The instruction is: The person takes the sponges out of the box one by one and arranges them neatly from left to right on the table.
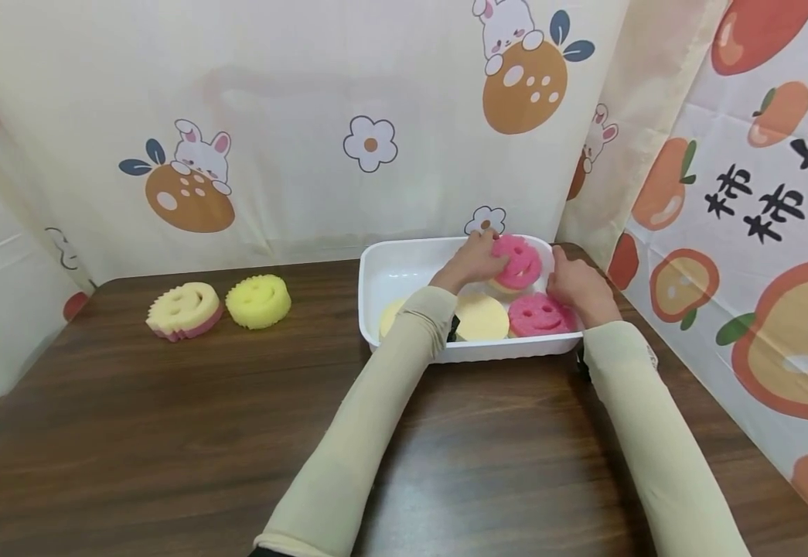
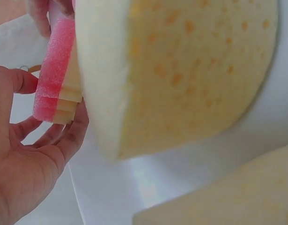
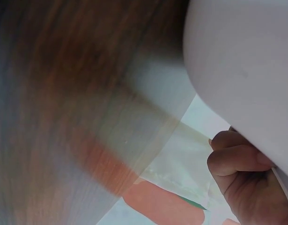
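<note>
**Head view: left hand lifts pink sponge out of tray, right hand steadies rim**

Head view shows left hand (image 1: 472, 259) in the white tray (image 1: 404, 267), fingers curled round a pink sponge (image 1: 517, 261) held tilted near the tray's back right corner, above the others. Left wrist view: fingers (image 2: 64, 136) bent, cupping the sponge's edge (image 2: 52, 75), thumb tip on the far side; pink layer over cream layers. Right hand (image 1: 580, 290) sits at the tray's right rim; right wrist view shows fingers (image 3: 237, 159) curled against the rim, so it seems to be gripping it.

Doing it well, my read: keep the grip light, foam squashes; lift clear of the second pink sponge (image 1: 541, 315) and cream sponge (image 1: 482, 317) below; keep the tray pinned so it doesn't slide.

Pose: both forearms stretch forward over the table (image 1: 167, 433), left wrist angled right. Two more sponges (image 1: 219, 305) lie well apart, far left.
</note>
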`<action>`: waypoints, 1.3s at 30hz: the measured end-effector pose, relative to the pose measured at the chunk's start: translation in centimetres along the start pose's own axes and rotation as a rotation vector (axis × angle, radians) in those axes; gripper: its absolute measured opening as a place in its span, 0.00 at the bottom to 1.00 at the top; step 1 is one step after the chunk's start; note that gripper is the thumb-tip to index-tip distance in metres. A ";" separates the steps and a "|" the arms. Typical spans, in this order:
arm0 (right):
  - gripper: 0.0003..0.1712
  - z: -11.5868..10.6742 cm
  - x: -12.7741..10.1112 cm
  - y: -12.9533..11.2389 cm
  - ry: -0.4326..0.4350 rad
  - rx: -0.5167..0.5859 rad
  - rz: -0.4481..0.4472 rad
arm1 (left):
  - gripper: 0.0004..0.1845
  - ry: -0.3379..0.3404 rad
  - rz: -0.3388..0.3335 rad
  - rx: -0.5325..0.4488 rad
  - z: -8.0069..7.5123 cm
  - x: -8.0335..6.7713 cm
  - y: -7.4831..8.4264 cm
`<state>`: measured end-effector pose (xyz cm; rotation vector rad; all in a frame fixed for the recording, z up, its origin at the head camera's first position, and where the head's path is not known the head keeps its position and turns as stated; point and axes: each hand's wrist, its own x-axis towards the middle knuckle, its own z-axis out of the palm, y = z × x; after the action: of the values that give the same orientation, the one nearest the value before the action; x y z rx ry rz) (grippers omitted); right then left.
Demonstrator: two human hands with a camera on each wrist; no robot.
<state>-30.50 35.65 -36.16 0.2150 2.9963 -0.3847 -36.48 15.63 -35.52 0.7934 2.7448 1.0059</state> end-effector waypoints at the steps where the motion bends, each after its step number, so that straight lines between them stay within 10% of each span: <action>1: 0.43 0.0 0.0 -0.1 -0.001 0.002 0.003 | 0.32 0.002 -0.001 0.002 -0.2 0.0 -0.1; 39: 0.42 -0.2 0.0 -0.1 0.020 0.009 -0.008 | 0.29 0.000 0.002 0.126 -6.5 -2.8 -1.7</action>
<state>-30.50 35.66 -35.91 0.2090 3.0160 -0.3997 -36.64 9.35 -31.76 0.8143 2.8303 0.8404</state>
